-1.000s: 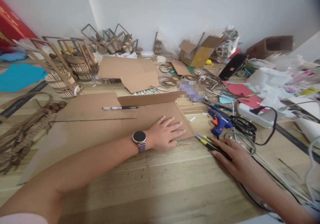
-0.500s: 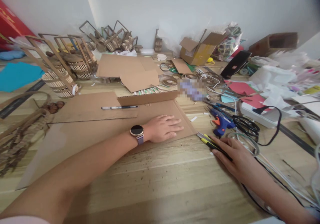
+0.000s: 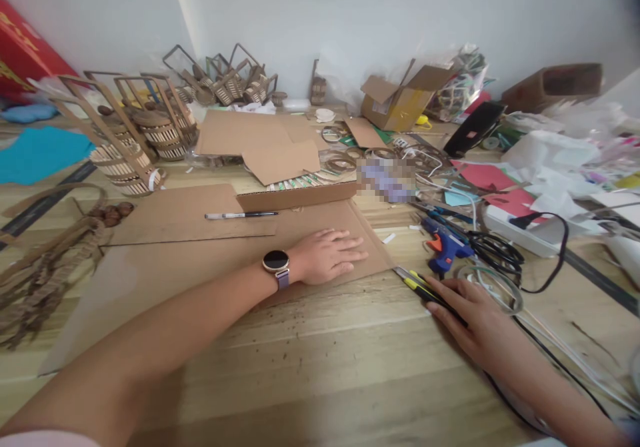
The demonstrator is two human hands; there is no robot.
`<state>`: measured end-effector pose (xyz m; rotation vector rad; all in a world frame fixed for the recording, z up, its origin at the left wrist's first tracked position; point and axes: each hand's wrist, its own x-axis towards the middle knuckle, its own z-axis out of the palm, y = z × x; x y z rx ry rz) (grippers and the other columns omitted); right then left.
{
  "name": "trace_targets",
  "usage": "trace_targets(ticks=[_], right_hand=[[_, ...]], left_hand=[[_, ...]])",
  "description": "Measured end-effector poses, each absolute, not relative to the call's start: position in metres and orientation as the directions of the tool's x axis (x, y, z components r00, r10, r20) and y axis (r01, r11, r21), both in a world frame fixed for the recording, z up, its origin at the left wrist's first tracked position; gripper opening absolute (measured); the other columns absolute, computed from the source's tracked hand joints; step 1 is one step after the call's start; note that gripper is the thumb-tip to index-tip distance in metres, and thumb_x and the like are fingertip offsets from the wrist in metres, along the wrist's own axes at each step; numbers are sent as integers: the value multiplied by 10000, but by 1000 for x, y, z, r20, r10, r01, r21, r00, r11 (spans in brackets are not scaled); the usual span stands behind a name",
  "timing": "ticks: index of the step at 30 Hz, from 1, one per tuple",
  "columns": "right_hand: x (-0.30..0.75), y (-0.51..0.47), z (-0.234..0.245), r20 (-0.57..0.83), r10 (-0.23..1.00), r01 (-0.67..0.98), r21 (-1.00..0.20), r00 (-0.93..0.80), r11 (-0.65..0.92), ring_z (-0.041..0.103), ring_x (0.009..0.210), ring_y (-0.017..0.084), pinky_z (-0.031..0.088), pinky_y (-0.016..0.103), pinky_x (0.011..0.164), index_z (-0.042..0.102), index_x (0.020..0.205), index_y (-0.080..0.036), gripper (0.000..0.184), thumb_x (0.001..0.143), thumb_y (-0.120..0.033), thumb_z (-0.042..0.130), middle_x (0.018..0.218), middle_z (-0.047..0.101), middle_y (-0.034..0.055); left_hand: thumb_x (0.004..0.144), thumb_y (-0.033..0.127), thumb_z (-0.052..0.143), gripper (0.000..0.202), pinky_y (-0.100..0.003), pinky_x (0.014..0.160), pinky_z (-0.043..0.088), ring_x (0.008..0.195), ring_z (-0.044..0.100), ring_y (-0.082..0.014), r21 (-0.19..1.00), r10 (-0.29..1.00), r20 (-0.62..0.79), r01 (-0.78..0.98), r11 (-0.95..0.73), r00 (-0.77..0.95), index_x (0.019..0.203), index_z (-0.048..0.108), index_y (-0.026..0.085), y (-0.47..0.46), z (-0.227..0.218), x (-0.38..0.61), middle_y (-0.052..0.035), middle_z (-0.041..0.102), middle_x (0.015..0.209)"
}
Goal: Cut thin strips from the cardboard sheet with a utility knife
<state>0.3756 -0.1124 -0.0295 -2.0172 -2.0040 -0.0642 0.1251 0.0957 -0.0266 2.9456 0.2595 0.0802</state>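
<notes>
A large sheet of brown cardboard [image 3: 210, 260] lies across the wooden table, with a raised flap along its far side. My left hand [image 3: 325, 256] rests flat on it near the right end, fingers spread, a watch [image 3: 277, 262] on the wrist. My right hand [image 3: 467, 317] is closed round a yellow and black utility knife [image 3: 419, 286]. The knife's blade points left, its tip at the cardboard's near right corner. A pen [image 3: 243, 215] lies on the cardboard beyond my left forearm.
A blue glue gun [image 3: 447, 247] and coiled cables lie beyond my right hand. Small wooden buckets [image 3: 125, 164] with tall handles stand at the back left. More cardboard pieces [image 3: 280, 157], an open box [image 3: 395, 104] and red paper [image 3: 485, 175] lie farther back.
The view has shifted very slightly. The knife's tip now sits close against the cardboard's corner; my left hand stays in place on the sheet.
</notes>
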Motion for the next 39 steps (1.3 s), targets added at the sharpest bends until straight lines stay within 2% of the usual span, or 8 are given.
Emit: trace_targets(ticks=[14,21,30,34,39], right_hand=[[375,-111,-25,216,976,981,-195,25,18,619,929,280,531,441,829,654,1223,-176,519,961,-507,353,1024,636,154],[367,-114,-20,175,984,979,-201,16,20,615,919,257,530,405,841,628,1252,-153,502,967,-477,372,1031,624,141],[351,-112,-16,213,977,993,-116,-8,34,643,906,263,552,394,810,634,1238,-140,464,968,-427,389,1016,649,151],[347,-113,-15,212,977,993,-114,6,18,649,922,270,556,395,810,636,1234,-152,450,970,-421,391,1014,655,150],[352,-105,-17,210,977,992,-128,47,-20,648,890,265,556,400,788,637,1243,-175,460,964,-438,383,978,653,135]], left_hand=[[1042,398,273,468,-384,1184,182,1459,241,-221,197,181,45,168,-966,983,1483,384,287,96,-26,124,32,297,1582],[1043,393,266,475,-375,1184,175,1459,233,-204,212,213,42,200,-957,976,1487,376,266,95,-26,125,24,296,1583],[1039,383,277,486,-396,1189,180,1459,240,-235,214,221,40,207,-955,975,1491,374,232,94,-24,124,6,285,1586],[1038,381,287,483,-397,1195,171,1462,233,-229,237,241,39,225,-945,970,1487,380,230,94,-26,128,3,286,1587],[1045,355,252,497,-335,1211,139,1478,199,-167,290,196,67,169,-942,978,1492,356,164,100,-26,117,-46,265,1593]])
